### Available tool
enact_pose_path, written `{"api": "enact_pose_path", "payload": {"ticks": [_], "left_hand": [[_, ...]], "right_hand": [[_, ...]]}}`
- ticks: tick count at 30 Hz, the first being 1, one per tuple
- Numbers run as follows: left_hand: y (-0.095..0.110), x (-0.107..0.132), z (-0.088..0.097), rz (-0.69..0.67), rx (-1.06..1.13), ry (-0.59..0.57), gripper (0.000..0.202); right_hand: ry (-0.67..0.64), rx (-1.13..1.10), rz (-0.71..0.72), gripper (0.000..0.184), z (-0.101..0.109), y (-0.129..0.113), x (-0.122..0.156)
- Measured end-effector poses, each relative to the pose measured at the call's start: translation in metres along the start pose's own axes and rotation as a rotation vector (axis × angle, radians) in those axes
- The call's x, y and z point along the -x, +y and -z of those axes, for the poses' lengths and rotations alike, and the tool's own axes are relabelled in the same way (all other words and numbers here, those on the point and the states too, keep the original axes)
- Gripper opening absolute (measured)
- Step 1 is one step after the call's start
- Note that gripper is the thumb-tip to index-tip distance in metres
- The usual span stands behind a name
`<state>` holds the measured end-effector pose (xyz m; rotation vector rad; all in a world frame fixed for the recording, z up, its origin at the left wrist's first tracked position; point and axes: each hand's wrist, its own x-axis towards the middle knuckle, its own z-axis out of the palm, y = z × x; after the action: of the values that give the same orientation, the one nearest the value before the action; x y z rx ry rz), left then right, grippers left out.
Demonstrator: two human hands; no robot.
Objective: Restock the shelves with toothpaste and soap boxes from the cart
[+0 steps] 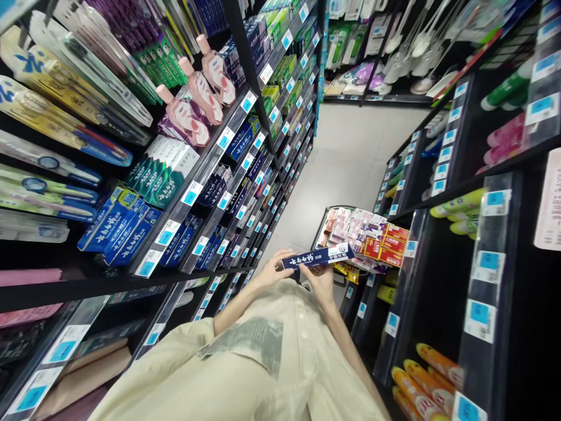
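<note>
A dark blue and white toothpaste box [313,256] is held level in front of my body, its printed long side facing up. My left hand [274,269] grips the box's left end, with the fingers closed around it. My right hand [320,278] holds the same box from below near the middle, its thumb against the lower edge. Just beyond the box stands a cart [318,232] piled with pink, white and red boxes, partly covered by it.
On the left shelf are blue toothpaste boxes [127,228], green boxes [164,172], pink bottles [186,114] and hanging toothbrush packs [56,117]. Orange bottles [427,386] lie on the right shelf [477,316]. A tiled aisle floor [346,143] runs between them to a far rack with hanging ladles [398,58].
</note>
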<state>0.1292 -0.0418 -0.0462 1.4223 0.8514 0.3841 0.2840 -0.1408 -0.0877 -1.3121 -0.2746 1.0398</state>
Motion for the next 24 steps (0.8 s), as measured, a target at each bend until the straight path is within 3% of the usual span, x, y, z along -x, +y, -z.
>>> {"api": "enact_pose_path", "payload": {"ticks": [3,8,13,18,21,24], "left_hand": [[0.011,-0.003,0.002,-0.157,-0.259,-0.007,0.062],[0.017,-0.004,0.004,-0.175,-0.366,0.083,0.055],[0.018,-0.007,0.027,-0.153,-0.285,0.189,0.048],[0.019,-0.026,0.059,-0.044,-0.169,0.154,0.055],[0.012,-0.040,0.062,0.077,0.035,0.196,0.077],[-0.001,-0.051,0.054,0.220,0.227,0.254,0.087]], "right_hand": [[0.009,0.006,-0.029,0.081,-0.006,0.000,-0.004],[-0.069,0.107,-0.019,0.080,-0.019,0.002,-0.011],[-0.130,0.093,-0.017,0.074,-0.034,-0.004,-0.024],[0.020,-0.025,-0.032,0.069,-0.027,-0.013,-0.037],[0.079,0.018,-0.118,0.061,-0.010,-0.005,-0.033],[0.145,0.018,-0.182,0.055,0.001,0.009,-0.024]]}}
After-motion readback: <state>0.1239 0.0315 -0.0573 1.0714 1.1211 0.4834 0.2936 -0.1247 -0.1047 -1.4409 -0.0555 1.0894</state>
